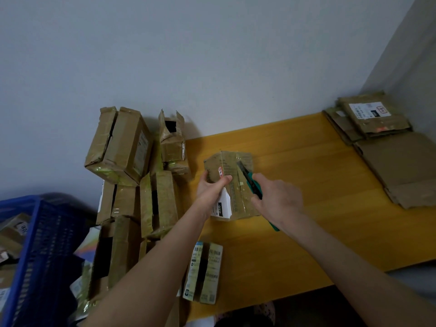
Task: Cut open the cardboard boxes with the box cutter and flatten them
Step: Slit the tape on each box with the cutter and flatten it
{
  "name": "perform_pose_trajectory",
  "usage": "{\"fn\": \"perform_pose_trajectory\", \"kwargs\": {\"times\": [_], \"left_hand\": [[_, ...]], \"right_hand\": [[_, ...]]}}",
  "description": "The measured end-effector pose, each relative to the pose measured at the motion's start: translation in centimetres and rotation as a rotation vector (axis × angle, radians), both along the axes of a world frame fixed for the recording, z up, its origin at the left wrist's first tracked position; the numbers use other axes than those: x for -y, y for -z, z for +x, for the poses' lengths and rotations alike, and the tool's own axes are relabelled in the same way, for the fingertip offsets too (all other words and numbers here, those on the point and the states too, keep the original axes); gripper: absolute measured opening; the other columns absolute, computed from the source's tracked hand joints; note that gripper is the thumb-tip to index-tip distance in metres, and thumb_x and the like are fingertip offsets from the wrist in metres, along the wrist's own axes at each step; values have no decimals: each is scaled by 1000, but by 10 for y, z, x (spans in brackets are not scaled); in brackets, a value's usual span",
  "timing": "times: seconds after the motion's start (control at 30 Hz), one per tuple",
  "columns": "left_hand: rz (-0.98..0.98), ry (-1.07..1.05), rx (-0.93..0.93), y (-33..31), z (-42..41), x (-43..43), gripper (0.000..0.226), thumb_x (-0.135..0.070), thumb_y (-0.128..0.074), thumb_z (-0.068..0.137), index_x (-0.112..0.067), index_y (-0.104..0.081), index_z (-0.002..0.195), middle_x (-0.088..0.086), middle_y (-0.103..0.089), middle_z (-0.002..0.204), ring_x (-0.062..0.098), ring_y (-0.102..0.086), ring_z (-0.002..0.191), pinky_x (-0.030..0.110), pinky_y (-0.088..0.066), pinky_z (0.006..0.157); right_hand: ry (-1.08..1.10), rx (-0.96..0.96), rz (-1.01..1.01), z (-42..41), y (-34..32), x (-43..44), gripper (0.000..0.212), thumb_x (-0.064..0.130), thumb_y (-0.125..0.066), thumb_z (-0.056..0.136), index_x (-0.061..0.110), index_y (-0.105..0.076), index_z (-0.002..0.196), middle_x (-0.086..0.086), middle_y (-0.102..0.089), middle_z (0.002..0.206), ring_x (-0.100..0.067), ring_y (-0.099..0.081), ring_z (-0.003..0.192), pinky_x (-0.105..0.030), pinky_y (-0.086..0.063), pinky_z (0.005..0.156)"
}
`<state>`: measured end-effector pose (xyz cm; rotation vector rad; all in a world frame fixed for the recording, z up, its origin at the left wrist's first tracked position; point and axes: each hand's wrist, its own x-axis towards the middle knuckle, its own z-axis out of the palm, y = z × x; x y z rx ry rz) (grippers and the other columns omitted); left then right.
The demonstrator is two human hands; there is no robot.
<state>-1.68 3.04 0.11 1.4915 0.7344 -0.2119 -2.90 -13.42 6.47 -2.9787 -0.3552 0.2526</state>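
A small taped cardboard box [236, 168] with a white label stands on the yellow table [306, 208], near its middle. My left hand [211, 185] grips the box's left side, thumb across the front. My right hand [276, 199] holds a green box cutter [250, 180]; its dark blade rests on the box's upper face, pointing up and left. The cutter's tail sticks out below my wrist.
A pile of several taped boxes [132, 175] fills the table's left end against the wall. A labelled box [204, 272] lies near the front edge. Flattened cardboard [398, 166] is stacked at the right, by the corner. A blue plastic crate [44, 251] sits lower left.
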Motion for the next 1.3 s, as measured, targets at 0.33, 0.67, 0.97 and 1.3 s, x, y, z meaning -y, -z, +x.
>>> {"fn": "perform_pose_trajectory", "kwargs": {"times": [0.33, 0.67, 0.97, 1.3], "left_hand": [[93, -22, 69, -15, 12, 1, 104, -38, -85, 66, -26, -27, 151, 2, -55, 135, 21, -60, 113, 40, -50, 98], [9, -140, -1, -15, 31, -8, 85, -47, -74, 79, -25, -30, 149, -1, -53, 128, 20, -50, 105, 40, -42, 92], [-80, -179, -69, -10, 34, -10, 75, -42, -69, 86, -19, -32, 148, -2, -51, 120, 22, -46, 103, 48, -39, 98], [-145, -34, -139, 16, 9, 12, 55, -50, -57, 91, -33, -41, 141, 1, -62, 123, 24, -57, 107, 58, -42, 99]], "right_hand": [[-14, -43, 26, -7, 6, 3, 37, 39, -45, 95, 33, -43, 132, 2, -65, 89, -18, -57, 68, -25, -42, 50], [30, -142, 283, -6, 17, 34, 48, 37, -56, 88, 34, -46, 135, 14, -56, 73, -6, -53, 55, -22, -44, 45], [341, -121, 761, -5, 30, 50, 11, 27, -59, 91, 20, -59, 100, -2, -63, 81, -22, -62, 72, -34, -47, 58], [795, -514, 1227, 17, 66, 5, 24, 28, -51, 100, 12, -49, 117, -5, -56, 105, -22, -55, 94, -38, -47, 81]]}}
